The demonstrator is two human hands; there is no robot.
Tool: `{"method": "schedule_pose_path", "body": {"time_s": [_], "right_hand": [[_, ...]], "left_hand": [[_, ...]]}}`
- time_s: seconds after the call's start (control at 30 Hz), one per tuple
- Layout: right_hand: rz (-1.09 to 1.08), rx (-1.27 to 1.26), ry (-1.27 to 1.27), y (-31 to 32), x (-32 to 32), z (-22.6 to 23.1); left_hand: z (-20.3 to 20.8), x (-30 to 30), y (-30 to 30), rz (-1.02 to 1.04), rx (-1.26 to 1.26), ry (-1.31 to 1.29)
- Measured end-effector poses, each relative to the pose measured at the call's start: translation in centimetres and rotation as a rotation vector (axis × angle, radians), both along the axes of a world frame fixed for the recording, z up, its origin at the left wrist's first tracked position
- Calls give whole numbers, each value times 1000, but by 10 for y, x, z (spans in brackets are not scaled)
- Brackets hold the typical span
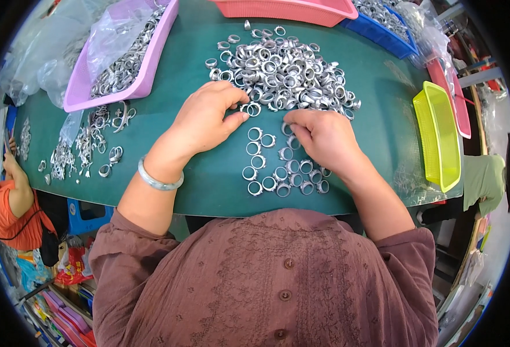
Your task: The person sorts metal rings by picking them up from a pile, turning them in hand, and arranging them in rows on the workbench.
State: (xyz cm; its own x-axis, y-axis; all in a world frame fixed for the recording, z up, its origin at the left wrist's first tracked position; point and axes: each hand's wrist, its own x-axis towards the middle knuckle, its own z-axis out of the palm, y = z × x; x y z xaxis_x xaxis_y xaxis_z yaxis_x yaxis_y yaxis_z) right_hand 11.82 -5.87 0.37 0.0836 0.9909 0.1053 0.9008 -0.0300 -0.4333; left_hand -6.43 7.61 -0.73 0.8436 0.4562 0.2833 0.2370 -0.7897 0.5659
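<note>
A heap of silver-coloured metal rings (292, 72) lies on the green tabletop in front of me. At its near left edge my left hand (208, 113) curls its thumb and forefinger around a ring (254, 109). My right hand (327, 136) is just below the heap, its thumb and bent fingers closed at a ring (287, 128), which they partly hide. Between my forearms, single rings (255, 161) stand apart in two loose columns on the left, with a tighter cluster of rings (294, 166) to their right, under and below my right hand.
Left on the green table (188, 58) stands a purple basket (151, 72) of metal pieces and plastic, with small jewellery piles (84, 147) below it. A pink basket (289, 13), a blue tray (402, 43) and a yellow-green basket (440, 136) line the far and right sides. Another person (12, 214) sits left.
</note>
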Motion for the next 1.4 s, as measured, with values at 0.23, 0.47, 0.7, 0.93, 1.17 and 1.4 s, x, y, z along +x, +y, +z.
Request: {"method": "schedule_pose_path", "body": {"time_s": [0.23,0.47,0.7,0.93,1.17,1.4], "right_hand": [[59,47,83,-2,1,4],[59,-115,80,-7,-2,7],[-36,-250,208,-10,0,15],[47,-238,186,-11,3,19],[68,-104,139,4,-8,15],[110,-109,-23,28,-27,5]], "left_hand": [[0,-1,1,36,-32,18],[0,3,-6,112,-23,80],[-1,-1,0,54,-110,95],[5,-11,7,-141,-217,97],[17,-8,-3,107,-93,287],[11,-8,3,12,-130,241]]}}
